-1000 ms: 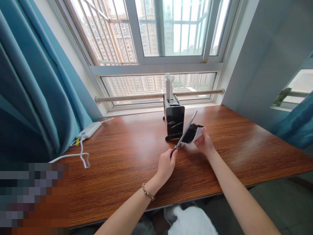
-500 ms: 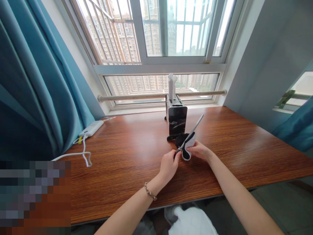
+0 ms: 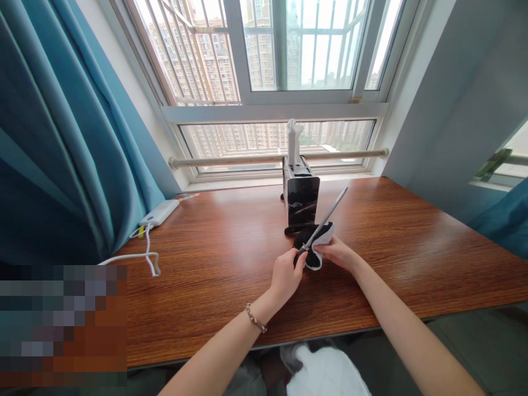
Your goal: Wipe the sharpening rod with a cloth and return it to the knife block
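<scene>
My left hand (image 3: 286, 275) is closed round the dark handle of a thin steel rod (image 3: 332, 212) that slants up and to the right over the wooden table (image 3: 214, 264). Wrapped round the rod near its handle is a black and white cloth (image 3: 315, 242), and my right hand (image 3: 340, 254) grips that cloth with closed fingers. Just behind both hands stands a black knife block (image 3: 302, 197) with a white handle (image 3: 292, 140) sticking up from its top.
A white power bank (image 3: 160, 212) with a white cable (image 3: 142, 253) lies at the table's far left by the teal curtain (image 3: 61, 154). A wooden rail (image 3: 247, 159) runs along the window behind. A blurred patch covers the lower left corner.
The cloth in my right hand slid down the rod from its middle toward the handle, then stayed there. My left hand kept its grip on the handle.
</scene>
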### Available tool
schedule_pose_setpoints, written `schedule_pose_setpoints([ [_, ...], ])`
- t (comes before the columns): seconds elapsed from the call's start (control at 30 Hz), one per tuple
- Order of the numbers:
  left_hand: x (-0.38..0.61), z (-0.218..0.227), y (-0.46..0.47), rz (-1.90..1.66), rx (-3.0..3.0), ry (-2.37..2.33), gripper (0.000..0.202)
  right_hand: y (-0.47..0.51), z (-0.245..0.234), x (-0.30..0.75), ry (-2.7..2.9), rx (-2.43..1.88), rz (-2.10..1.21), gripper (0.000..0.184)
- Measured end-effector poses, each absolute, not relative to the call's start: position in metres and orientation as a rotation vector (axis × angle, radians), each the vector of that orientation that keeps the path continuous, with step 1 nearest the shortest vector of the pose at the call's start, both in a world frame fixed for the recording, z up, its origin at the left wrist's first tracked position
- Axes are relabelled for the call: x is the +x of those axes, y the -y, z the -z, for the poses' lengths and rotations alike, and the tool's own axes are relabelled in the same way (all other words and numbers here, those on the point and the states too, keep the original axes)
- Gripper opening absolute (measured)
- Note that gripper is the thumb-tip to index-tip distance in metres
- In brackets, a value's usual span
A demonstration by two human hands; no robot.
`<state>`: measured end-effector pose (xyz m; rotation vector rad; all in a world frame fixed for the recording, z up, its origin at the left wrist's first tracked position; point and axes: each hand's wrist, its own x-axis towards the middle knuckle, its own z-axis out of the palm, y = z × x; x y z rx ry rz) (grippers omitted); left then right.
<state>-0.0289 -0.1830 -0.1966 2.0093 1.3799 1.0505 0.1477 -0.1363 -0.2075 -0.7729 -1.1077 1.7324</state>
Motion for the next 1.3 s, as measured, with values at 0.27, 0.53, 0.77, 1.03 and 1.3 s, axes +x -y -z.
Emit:
schedule_pose_setpoints([
  [0.27,-0.031,0.201,0.182,-0.941,2.332,-1.485,0.032,0.129,0.211,0.161,0.796,-0.685,-1.575,0.029],
  [0.53,-0.035,0.2,0.182,-0.739,2.618,-1.513,0.035,0.116,0.194,0.195,0.605,-0.437,-1.169,0.019],
  [0.77,-0.034,0.202,0.184,-0.654,2.746,-1.503,0.034,0.111,0.196,0.22,0.46,-0.357,-1.041,0.022],
  [1.03,-0.036,0.202,0.183,-0.652,2.772,-1.574,0.031,0.105,0.204,0.222,0.403,-0.396,-1.067,0.023],
  [1.3,-0.041,0.204,0.18,-0.756,2.761,-1.656,0.024,0.102,0.211,0.216,0.488,-0.437,-1.134,0.026],
])
